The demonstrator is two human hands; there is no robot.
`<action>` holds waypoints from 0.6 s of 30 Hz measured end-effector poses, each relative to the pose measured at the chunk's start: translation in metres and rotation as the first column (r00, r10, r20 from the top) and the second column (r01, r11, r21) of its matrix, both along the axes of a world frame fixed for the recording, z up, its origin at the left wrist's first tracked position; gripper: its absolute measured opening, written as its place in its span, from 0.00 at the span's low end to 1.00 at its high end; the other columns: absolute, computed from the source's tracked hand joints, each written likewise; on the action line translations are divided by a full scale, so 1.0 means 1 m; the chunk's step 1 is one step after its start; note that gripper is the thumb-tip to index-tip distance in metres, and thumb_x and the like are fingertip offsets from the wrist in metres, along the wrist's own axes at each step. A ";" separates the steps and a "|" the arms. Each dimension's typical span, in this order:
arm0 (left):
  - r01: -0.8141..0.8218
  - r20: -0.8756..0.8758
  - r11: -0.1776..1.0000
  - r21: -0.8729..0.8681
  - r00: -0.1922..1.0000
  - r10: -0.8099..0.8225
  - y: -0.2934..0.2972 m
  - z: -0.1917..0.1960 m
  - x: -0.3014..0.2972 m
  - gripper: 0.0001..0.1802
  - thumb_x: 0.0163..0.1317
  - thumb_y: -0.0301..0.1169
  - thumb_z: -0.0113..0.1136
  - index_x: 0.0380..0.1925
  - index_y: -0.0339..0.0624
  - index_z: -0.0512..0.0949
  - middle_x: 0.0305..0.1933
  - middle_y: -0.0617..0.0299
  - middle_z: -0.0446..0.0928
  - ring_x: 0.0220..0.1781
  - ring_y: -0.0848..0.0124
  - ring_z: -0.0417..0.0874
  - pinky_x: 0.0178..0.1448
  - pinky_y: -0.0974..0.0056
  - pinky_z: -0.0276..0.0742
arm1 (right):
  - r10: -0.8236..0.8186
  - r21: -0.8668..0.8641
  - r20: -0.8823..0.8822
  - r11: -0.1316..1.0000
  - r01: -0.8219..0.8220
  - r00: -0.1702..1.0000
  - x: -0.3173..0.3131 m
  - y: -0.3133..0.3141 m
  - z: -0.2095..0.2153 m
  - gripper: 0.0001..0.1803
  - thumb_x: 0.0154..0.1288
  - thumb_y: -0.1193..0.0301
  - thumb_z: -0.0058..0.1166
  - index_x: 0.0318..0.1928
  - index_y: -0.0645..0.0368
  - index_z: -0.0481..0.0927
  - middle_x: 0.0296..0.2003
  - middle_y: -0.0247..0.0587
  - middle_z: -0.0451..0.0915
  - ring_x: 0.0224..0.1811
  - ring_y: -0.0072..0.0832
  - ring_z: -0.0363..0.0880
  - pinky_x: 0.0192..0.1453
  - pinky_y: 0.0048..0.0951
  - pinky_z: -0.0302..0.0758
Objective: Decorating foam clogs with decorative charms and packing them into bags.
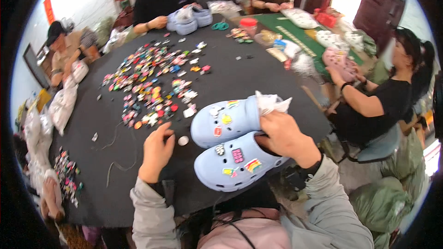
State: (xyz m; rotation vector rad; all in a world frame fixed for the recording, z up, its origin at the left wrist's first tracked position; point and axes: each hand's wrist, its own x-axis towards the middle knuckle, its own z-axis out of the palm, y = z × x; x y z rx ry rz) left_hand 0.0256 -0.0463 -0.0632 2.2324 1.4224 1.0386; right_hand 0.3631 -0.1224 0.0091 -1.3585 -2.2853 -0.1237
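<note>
Right hand (285,137) gripping clogs (230,143)

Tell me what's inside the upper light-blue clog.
White crumpled paper sticks out of the upper clog's opening, touching the right hand. How far it fills the toe cannot be seen; the clog's top covers it.

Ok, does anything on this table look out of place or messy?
Nothing looks damaged. The small colourful charms lie loosely scattered over the black table, with a few strays apart. The right hand holds two light-blue clogs; the left hand rests by a white charm.
</note>
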 end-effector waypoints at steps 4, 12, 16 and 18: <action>0.019 -0.033 1.000 0.010 0.999 -0.019 -0.009 0.004 0.000 0.17 0.51 0.23 0.62 0.44 0.38 0.77 0.35 0.55 0.81 0.40 0.58 0.80 0.45 0.58 0.74 | -0.196 0.095 0.110 0.978 0.186 0.974 0.040 0.001 0.019 0.17 0.48 0.64 0.65 0.32 0.63 0.75 0.33 0.51 0.77 0.37 0.48 0.77 0.43 0.43 0.74; 0.129 -0.098 0.991 0.034 0.987 -0.125 -0.012 0.019 0.018 0.13 0.50 0.25 0.64 0.39 0.38 0.78 0.34 0.55 0.79 0.36 0.57 0.77 0.41 0.57 0.71 | -0.822 0.397 -0.020 0.516 0.759 0.569 0.213 0.022 0.018 0.14 0.55 0.69 0.58 0.40 0.64 0.74 0.39 0.53 0.78 0.44 0.51 0.75 0.48 0.47 0.73; 0.106 -0.172 0.994 0.021 0.980 -0.101 -0.016 0.021 0.014 0.14 0.48 0.26 0.66 0.37 0.38 0.79 0.35 0.52 0.78 0.39 0.53 0.77 0.44 0.55 0.72 | -0.921 0.257 -0.067 0.356 0.898 0.384 0.270 0.039 -0.022 0.15 0.57 0.67 0.58 0.42 0.64 0.74 0.40 0.53 0.78 0.46 0.51 0.76 0.50 0.47 0.72; 0.113 -0.213 0.994 0.011 0.971 -0.108 -0.019 0.022 0.013 0.17 0.45 0.27 0.67 0.38 0.39 0.79 0.38 0.54 0.78 0.41 0.53 0.76 0.46 0.54 0.71 | -0.932 0.225 -0.078 0.329 0.917 0.354 0.283 0.047 -0.037 0.15 0.57 0.67 0.58 0.41 0.63 0.75 0.40 0.54 0.78 0.46 0.51 0.76 0.51 0.47 0.72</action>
